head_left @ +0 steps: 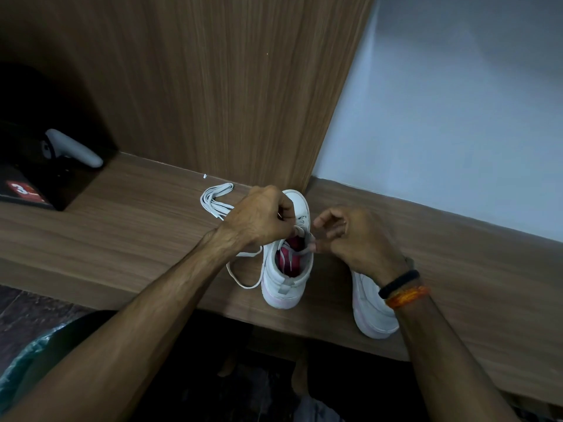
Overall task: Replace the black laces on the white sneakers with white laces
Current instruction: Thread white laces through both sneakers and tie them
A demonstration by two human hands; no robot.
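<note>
A white sneaker (pixel 283 287) with a pink lining stands on the wooden shelf (pixel 137 226), its heel toward me. My left hand (pixel 262 217) is closed over the sneaker's top eyelets, pinching the white lace (pixel 243 280) threaded there. That lace's free end loops onto the shelf at the sneaker's left. My right hand (pixel 350 236) pinches the other end of the same lace beside the tongue. The second white sneaker (pixel 370 312) lies at the right, partly hidden under my right wrist. A folded bundle of white lace (pixel 214 199) lies behind my left hand. No black lace is visible.
A wooden panel (pixel 228 86) rises directly behind the sneakers, with a pale wall (pixel 457 117) to its right. A dark alcove at the left holds a grey handled device (pixel 76 147) on a black box (pixel 27 190). The shelf's front edge runs just below the sneakers.
</note>
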